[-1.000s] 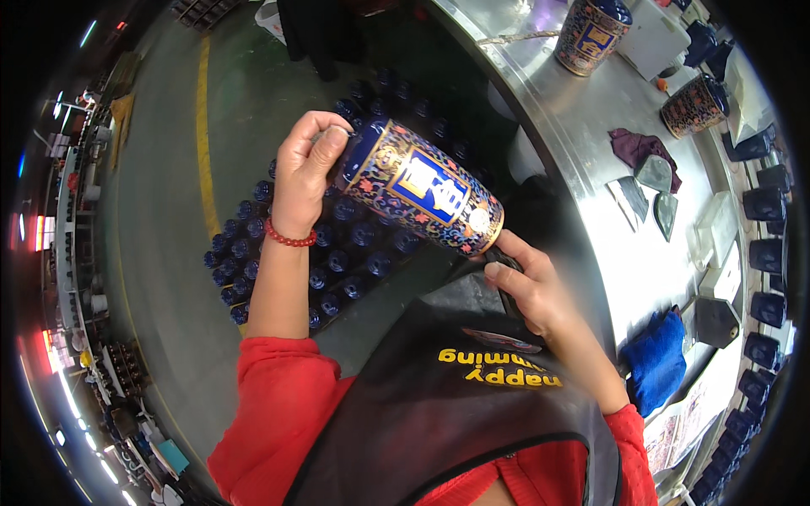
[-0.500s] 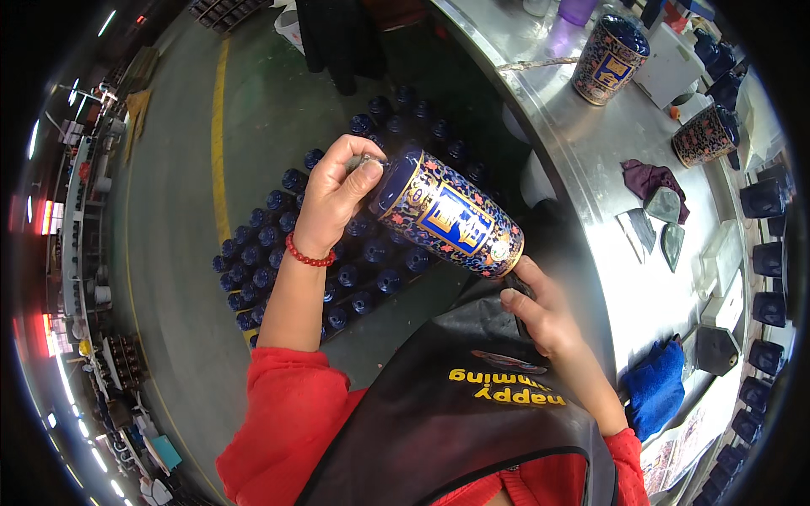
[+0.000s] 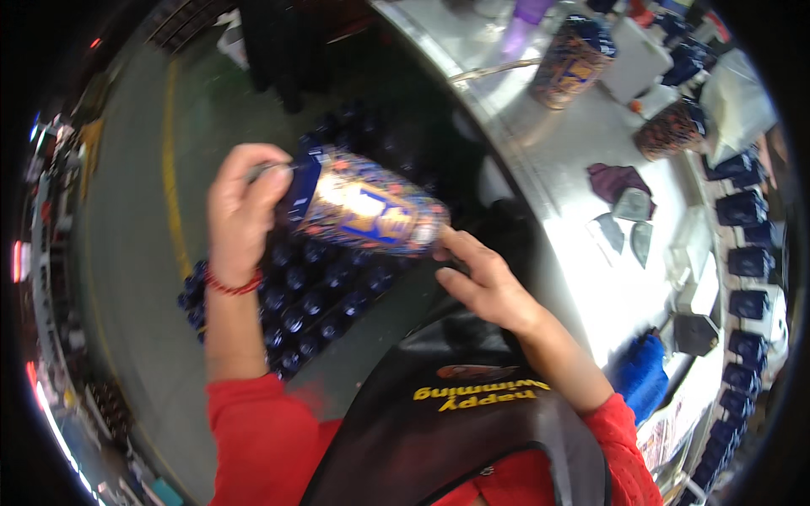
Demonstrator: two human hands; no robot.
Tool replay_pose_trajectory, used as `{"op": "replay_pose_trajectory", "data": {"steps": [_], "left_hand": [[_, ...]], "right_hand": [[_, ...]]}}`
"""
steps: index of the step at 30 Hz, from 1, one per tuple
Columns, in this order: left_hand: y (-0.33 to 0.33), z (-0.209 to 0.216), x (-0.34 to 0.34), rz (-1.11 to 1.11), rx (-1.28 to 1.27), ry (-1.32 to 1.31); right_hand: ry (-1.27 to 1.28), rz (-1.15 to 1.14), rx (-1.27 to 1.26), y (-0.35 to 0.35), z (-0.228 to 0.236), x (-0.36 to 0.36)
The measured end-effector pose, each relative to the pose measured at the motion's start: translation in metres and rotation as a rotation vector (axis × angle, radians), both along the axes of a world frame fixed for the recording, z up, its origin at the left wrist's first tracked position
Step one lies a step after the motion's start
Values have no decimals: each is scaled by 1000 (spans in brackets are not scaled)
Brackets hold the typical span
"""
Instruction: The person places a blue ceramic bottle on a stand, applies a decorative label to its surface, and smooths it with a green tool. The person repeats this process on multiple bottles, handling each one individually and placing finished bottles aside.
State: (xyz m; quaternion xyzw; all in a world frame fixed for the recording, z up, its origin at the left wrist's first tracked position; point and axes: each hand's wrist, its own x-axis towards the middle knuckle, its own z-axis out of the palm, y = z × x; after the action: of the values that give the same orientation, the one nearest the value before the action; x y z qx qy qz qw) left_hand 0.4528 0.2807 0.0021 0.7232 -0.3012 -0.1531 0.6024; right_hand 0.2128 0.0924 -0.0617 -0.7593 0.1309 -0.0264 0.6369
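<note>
Patterned bottle (image 3: 364, 205), one, dark blue at the neck end, with blue-and-gold label (image 3: 381, 217) (blurred): held aslant in the air between the two hands, over dark blue bottles (image 3: 312, 301) grouped on the floor (image 3: 126, 219). Left hand (image 3: 243, 190), red bracelet (image 3: 234, 285) at wrist: thumb and fingers clamped on the neck end. Right hand (image 3: 485, 278): fingertips at the base, thumb spread apart from them. Metal table (image 3: 525, 148), to the right: two further decorated bottles (image 3: 574, 61), purple cloth (image 3: 616, 180), blue cloth (image 3: 643, 377).

A blue-ended, colourfully patterned bottle (image 3: 364, 205) lies tilted between the hands (image 3: 240, 202) (image 3: 489, 287).
</note>
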Motion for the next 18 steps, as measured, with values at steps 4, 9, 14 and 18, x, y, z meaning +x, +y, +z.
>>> {"op": "replay_pose_trajectory", "data": {"steps": [4,9,14,18], "left_hand": [[0,17,47,67,187,-351],[14,-37,150,171,363,-846],[30,-138,257,359,619,-1029],[32,-220,325,516,784,-904]], "right_hand": [[-238,-287,-984,-40,22,8],[185,-341,-1357,-82,5,16],[339,-273,-1438,-83,-20,22],[342,-240,-1458,-87,-23,18]]}}
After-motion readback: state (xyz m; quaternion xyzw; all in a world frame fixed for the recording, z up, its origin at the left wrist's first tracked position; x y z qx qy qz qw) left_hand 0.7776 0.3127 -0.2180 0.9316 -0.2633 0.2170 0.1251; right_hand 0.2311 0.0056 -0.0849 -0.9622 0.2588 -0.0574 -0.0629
